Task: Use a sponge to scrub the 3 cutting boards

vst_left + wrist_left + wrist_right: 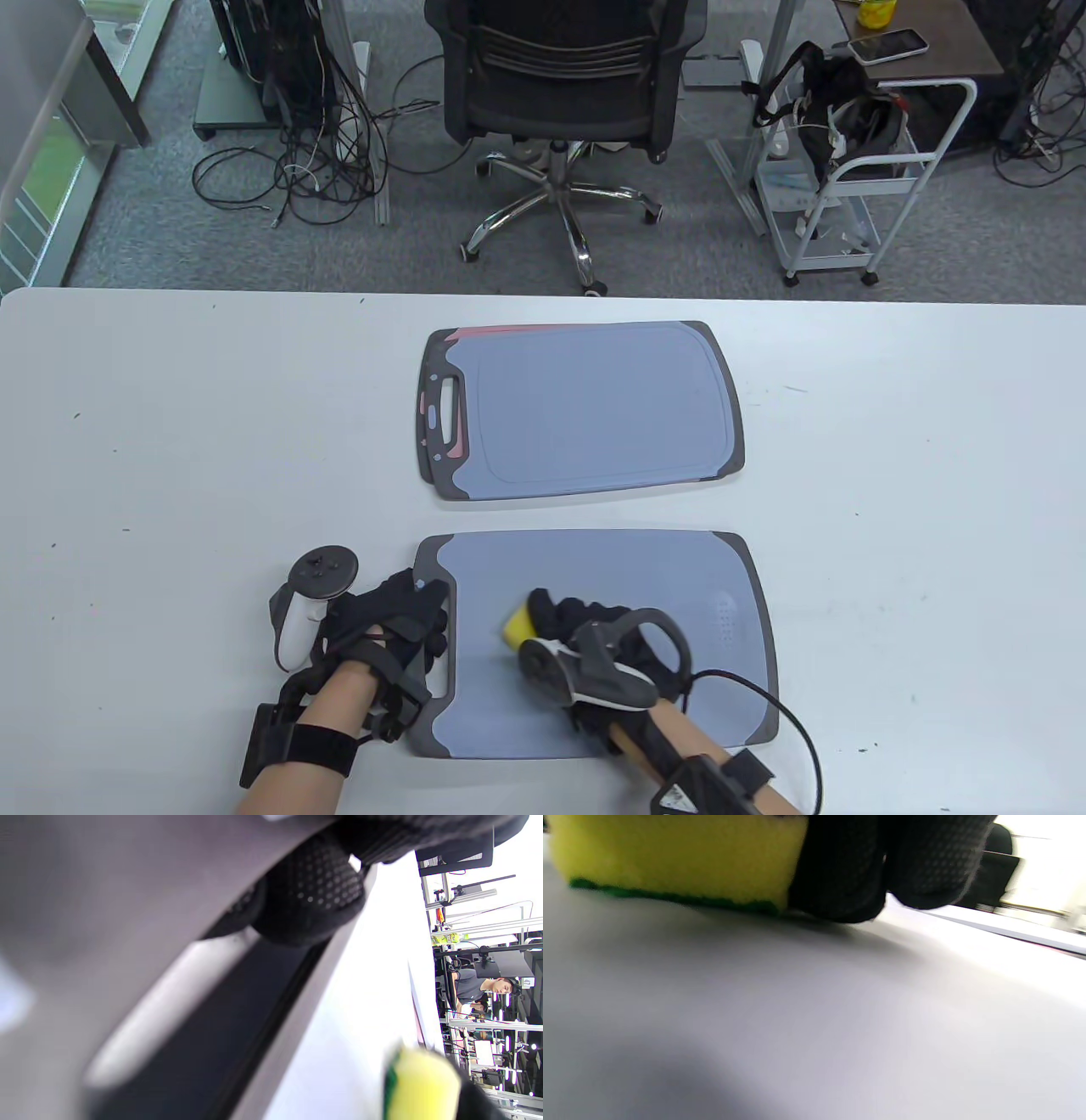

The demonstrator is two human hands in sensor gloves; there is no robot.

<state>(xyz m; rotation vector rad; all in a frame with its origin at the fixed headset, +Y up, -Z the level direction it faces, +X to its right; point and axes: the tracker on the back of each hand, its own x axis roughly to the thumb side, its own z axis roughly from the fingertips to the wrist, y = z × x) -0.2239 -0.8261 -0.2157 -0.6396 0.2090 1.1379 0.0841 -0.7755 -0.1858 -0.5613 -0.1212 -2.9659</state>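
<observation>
A blue-grey cutting board (645, 577) lies near the front edge of the white table. My right hand (577, 624) grips a yellow sponge (516, 628) with a green underside (670, 897) and presses it flat on the left-middle of this board. My left hand (399, 624) holds the board's dark handle end (437, 679), its fingertip (309, 895) curled over the rim. Farther back lies a stack of two boards (585, 412), a blue one on top and a red edge showing beneath.
A black office chair (564, 85) stands behind the table, a white cart (857, 170) to its right. Cables lie on the carpet at the back left. A person (479, 988) is at a bench far off in the left wrist view.
</observation>
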